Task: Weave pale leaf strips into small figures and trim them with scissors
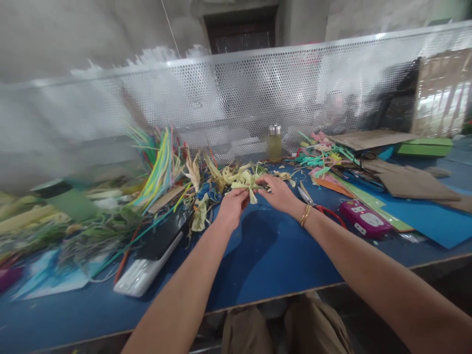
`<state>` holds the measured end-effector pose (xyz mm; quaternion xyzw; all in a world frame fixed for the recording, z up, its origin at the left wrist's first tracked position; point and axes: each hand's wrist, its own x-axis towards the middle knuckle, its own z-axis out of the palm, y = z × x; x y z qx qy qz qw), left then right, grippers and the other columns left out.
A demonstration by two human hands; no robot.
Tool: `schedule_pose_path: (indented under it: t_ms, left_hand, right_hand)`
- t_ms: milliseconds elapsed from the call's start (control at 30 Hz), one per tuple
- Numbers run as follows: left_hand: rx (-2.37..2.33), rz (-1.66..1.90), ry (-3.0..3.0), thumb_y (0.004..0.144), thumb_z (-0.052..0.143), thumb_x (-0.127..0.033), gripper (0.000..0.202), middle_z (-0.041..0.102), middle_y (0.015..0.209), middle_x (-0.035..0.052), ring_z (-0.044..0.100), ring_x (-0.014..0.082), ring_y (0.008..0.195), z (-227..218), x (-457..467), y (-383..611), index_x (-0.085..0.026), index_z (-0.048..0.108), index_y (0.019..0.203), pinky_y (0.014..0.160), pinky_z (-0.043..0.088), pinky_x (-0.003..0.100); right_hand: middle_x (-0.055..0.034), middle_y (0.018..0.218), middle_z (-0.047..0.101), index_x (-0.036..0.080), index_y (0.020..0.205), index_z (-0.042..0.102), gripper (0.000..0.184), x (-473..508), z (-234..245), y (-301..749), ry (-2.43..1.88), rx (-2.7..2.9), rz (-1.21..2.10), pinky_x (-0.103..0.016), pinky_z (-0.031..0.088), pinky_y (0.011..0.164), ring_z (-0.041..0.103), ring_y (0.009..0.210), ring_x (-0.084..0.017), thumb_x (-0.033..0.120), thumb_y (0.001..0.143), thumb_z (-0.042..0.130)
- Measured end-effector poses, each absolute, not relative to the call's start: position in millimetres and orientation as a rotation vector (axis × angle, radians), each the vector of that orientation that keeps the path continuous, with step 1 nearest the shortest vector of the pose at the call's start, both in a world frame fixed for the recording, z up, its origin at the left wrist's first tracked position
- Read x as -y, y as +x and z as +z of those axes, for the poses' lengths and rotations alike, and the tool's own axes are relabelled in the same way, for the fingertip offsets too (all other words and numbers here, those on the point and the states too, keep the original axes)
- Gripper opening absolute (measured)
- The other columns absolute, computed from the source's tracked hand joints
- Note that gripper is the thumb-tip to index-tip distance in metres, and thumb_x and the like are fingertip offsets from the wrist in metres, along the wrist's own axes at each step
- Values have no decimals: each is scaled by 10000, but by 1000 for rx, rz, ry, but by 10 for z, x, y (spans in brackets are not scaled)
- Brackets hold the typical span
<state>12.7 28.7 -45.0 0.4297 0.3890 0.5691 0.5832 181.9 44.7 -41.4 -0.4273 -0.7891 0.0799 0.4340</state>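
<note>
My left hand [231, 205] and my right hand [279, 192] meet over the blue table [258, 255], both pinched on a small bundle of pale yellow dried husk strips [246, 186]. The strips fan out above my fingers and one short end hangs down between the hands. A gold bracelet sits on my right wrist. More loose husk strips [228, 174] lie just behind the bundle.
Scissors with red handles [320, 206] lie right of my right hand, beside a pink box [363, 219]. A small bottle [275, 142] stands by the perforated metal screen [236, 98]. Coloured strips [158, 167], a dark-and-white flat object [151, 260], brown card [405, 179] and coloured husk flowers [320, 152] crowd the table.
</note>
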Motion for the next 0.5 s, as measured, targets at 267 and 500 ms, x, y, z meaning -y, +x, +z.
schedule_pose_path:
  t_ms: [267, 500]
  left_hand:
    - [-970, 1315, 1173, 597, 785, -260, 238, 688, 725, 27, 557, 113, 607, -449, -285, 134, -157, 716, 800, 586, 384, 239]
    - [-1032, 1378, 1259, 565, 820, -304, 291, 671, 723, 19, 561, 144, 692, -379, -224, 129, -160, 702, 788, 637, 392, 259]
  right_hand:
    - [-72, 976, 705, 194, 1003, 620, 199, -354, -372, 1778, -1059, 2051, 137, -363, 418, 851, 632, 911, -233, 219, 806, 610]
    - [-56, 1142, 666, 275, 1106, 664, 308, -247, -289, 1745, -988, 2031, -28, -427, 330, 976, 554, 1104, -259, 226, 802, 660]
